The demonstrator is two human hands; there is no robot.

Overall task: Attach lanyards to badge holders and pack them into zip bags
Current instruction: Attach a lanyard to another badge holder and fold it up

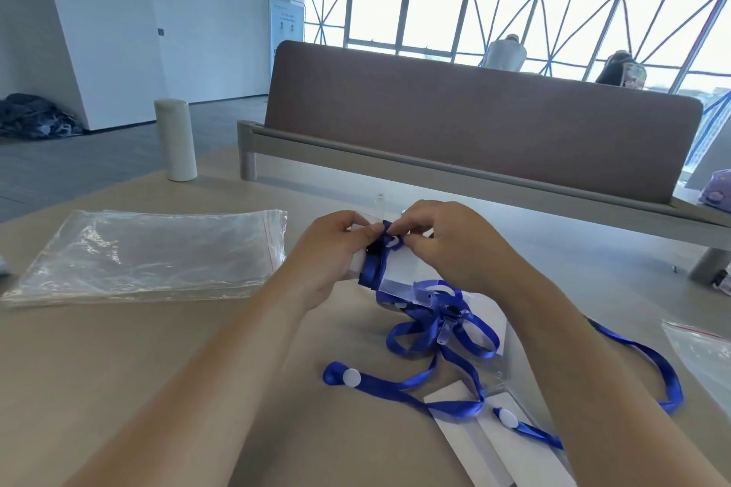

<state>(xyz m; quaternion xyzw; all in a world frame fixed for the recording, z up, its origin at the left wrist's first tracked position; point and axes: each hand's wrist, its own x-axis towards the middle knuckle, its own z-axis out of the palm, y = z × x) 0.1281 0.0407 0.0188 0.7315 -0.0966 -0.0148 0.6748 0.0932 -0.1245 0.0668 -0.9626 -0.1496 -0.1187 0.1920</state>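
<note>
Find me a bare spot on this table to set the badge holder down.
Bare table lies in front of the zip bag stack, left of your left hand, and again beyond your right hand toward the divider rail. Crowded: loose lanyards and badge holders by your right forearm, across to the single zip bag.

Around the badge holder [399, 269] we find zip bags [146, 253] stacked at nine o'clock, lanyards [455, 407] at five, a bottle [176, 140] at ten, the divider [474, 119] at twelve.

Clip of lanyard [370, 269] and top of held badge holder [399, 269] hidden under left hand [332, 249], right hand [455, 245] fingers. Right edge crops zip bag [704, 356], bottom edge second badge holder [466, 443].
</note>
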